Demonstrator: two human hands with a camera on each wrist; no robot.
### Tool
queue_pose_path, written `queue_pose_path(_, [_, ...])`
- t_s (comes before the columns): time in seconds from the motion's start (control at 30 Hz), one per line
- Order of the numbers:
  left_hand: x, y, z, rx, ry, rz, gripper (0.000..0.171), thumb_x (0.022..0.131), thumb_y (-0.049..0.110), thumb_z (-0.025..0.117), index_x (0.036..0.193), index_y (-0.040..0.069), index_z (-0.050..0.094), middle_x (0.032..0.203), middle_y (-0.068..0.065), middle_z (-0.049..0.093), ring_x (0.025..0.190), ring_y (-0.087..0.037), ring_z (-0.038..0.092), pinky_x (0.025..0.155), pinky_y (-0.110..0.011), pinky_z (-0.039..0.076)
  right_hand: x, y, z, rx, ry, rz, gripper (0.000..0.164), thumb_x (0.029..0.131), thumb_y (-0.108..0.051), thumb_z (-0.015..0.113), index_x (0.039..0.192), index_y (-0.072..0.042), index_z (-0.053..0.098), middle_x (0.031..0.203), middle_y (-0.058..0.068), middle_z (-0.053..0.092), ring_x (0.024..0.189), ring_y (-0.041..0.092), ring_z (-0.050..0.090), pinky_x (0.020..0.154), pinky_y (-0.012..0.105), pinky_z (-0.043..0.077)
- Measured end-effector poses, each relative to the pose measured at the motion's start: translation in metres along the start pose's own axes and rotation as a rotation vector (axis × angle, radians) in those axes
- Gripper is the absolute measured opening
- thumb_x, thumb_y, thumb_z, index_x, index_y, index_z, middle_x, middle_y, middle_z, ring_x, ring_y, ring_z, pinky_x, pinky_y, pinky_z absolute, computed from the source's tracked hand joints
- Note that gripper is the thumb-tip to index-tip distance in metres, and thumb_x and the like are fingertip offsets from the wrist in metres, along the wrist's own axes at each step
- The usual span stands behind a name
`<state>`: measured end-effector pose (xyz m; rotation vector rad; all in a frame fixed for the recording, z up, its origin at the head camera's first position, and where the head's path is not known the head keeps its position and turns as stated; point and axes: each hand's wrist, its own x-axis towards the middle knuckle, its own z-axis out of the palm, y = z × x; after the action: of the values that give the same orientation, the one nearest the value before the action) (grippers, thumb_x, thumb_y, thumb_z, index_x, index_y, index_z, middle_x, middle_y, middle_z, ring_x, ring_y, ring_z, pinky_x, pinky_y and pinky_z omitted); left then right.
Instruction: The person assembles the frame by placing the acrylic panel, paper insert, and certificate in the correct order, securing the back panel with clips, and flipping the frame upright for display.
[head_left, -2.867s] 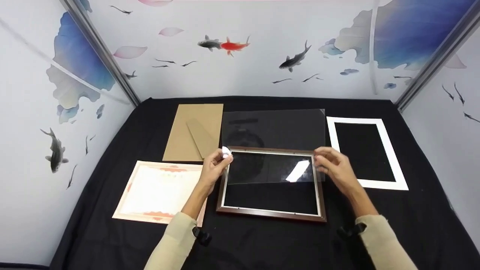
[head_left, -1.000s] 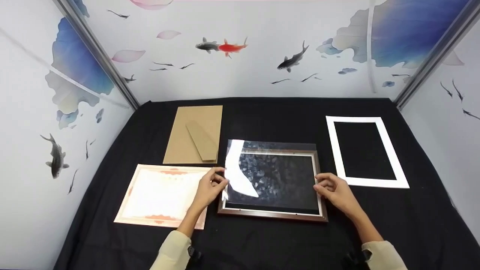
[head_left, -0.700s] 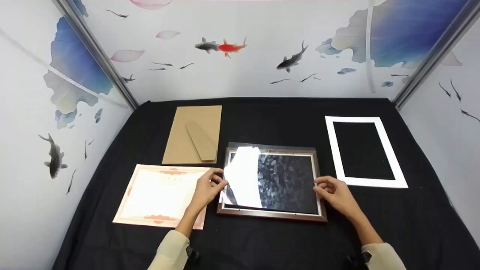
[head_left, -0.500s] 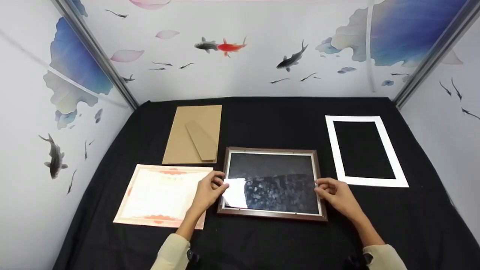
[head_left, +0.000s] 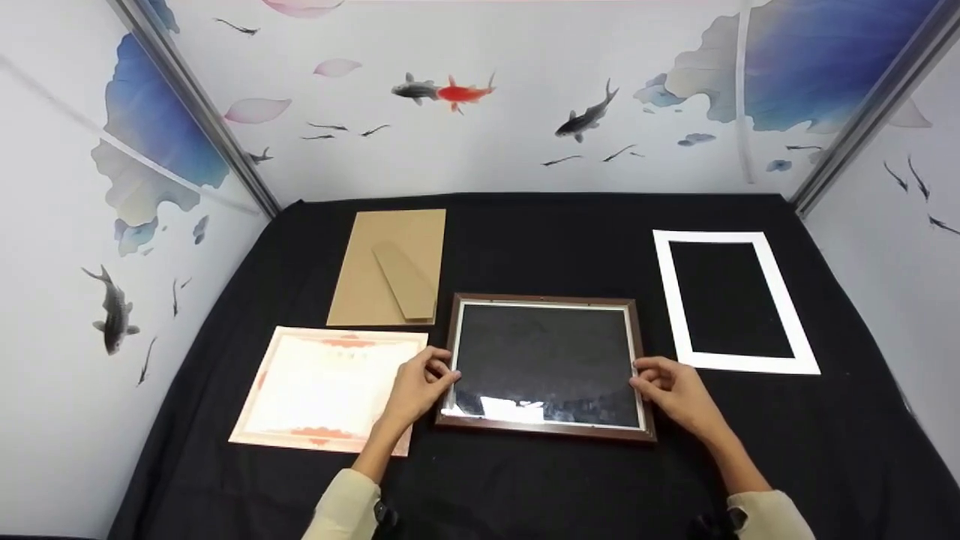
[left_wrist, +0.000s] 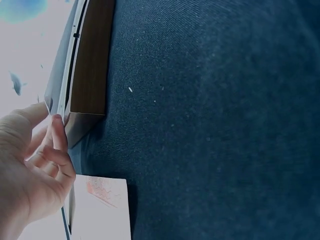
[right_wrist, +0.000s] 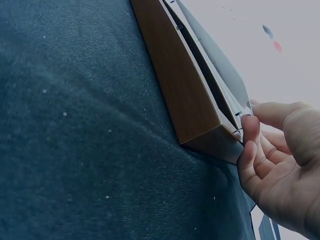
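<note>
A brown wooden picture frame [head_left: 546, 430] with a silver inner edge lies on the black cloth, in the middle of the head view. Over it sits a clear sheet [head_left: 514, 409], marked by a bright reflection along its near side. My left hand [head_left: 416, 384] pinches the sheet's left edge between thumb and fingers, beside the frame's left side. At the opposite side, my right hand [head_left: 676, 391] pinches its right edge the same way. Both wrist views show the thin sheet [right_wrist: 220, 55] bowed, slightly raised above the frame's rim.
A cream certificate [head_left: 322, 386] with an orange border lies left, partly behind my left hand. Beyond it rests a brown backing board [head_left: 352, 277] with its stand leg. A white mat [head_left: 772, 300] lies on the right. Printed panels [head_left: 480, 157] enclose the black cloth.
Both hands have brought the clear sheet toward me, from beyond the frame's far edge to over the frame. The reflection on it has shifted to the near side. Nothing was let go.
</note>
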<state>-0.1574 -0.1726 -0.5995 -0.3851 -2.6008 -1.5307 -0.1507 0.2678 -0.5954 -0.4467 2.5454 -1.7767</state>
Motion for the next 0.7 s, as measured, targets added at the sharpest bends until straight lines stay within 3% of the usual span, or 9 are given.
queue_pose_path(0.3, [0.0027, 0.0017, 0.0009, 0.032, 0.004, -0.027, 0.028, 0.089, 0.013, 0.081, 0.109, -0.002, 0.067, 0.077, 0.002, 0.067, 0.066, -0.016, 0.063, 0.064, -0.026, 0.052, 0.0051, -0.0015, -0.0040, -0.007, -0.002, 0.066, 0.034, 0.088, 0.004, 0.076, 0.118, 0.013, 0.063, 0.081, 0.012, 0.070, 0.062, 0.015, 0.062, 0.056, 0.023, 0.051])
queue_pose_path(0.7, [0.0053, 0.0002, 0.0032, 0.065, -0.004, -0.031, 0.029, 0.089, 0.015, 0.081, 0.108, -0.001, 0.067, 0.077, 0.003, 0.064, 0.066, -0.012, 0.061, 0.063, -0.027, 0.052, 0.0064, -0.0068, -0.0006, -0.089, 0.023, 0.062, 0.031, 0.087, 0.012, 0.073, 0.115, 0.017, 0.062, 0.081, 0.017, 0.069, 0.061, 0.019, 0.061, 0.056, 0.021, 0.049])
